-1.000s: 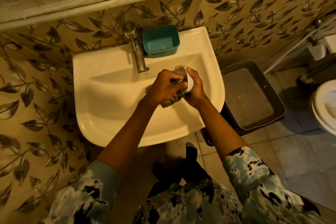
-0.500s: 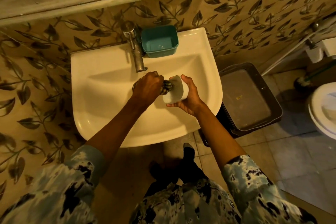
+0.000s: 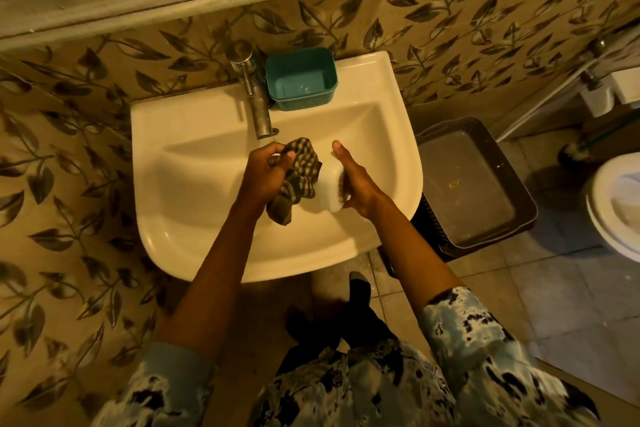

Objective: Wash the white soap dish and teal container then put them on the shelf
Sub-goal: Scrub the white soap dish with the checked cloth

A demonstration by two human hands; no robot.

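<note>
The white soap dish (image 3: 329, 191) sits at frame centre, over the basin of the sink (image 3: 194, 163). Your right hand (image 3: 356, 180) cups its right side, fingers curled beneath and thumb extended upward. Your left hand (image 3: 265, 175) is closed around a checked cloth (image 3: 299, 177), which is pressed against the dish's left face. The teal container (image 3: 300, 78) stands on the sink's back ledge, upper centre, just right of the tap (image 3: 254, 97). A dark basket (image 3: 474, 184) occupies the right of the frame.
</note>
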